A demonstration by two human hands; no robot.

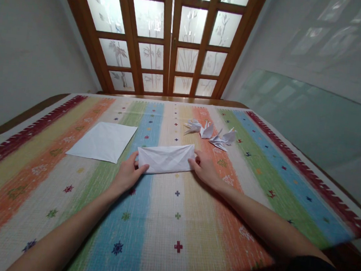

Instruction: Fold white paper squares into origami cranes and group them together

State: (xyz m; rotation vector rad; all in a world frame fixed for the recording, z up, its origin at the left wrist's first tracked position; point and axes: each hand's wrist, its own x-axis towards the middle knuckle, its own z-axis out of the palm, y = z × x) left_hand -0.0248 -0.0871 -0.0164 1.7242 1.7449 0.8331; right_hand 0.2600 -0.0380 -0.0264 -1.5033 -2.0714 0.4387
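Note:
A folded white paper (pixel 166 159), long and roughly rectangular with diagonal creases, is held between both hands above the striped cloth. My left hand (pixel 130 171) grips its left end, thumb on the front face and fingers behind. At the right end, my right hand (pixel 205 167) pinches the paper's edge between thumb and fingers. To the left lies a flat white sheet (pixel 103 141). Several folded white paper cranes (pixel 206 130) sit together beyond my right hand.
The table is covered by a multicoloured striped tablecloth (pixel 158 235) with small printed figures. Wooden doors with glass panes (pixel 148 19) stand behind its far edge. A greenish glass panel (pixel 313 118) leans along the right wall.

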